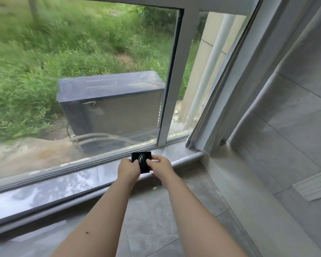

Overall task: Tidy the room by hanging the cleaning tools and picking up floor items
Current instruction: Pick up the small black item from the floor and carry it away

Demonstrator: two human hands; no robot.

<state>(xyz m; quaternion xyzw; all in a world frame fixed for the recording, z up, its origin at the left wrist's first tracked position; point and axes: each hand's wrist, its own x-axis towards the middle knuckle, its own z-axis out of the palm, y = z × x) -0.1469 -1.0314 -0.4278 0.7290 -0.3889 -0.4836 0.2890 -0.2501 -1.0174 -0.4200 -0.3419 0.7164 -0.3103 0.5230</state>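
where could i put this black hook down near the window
The sill left of both hands is bare along the glass. The floor between the forearms is bare too. The black hook sits pinched between left hand and right hand.

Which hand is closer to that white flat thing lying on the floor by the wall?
The right hand. It holds the black square piece on the side toward the white flat thing; the left hand grips the piece's other side, farther away.
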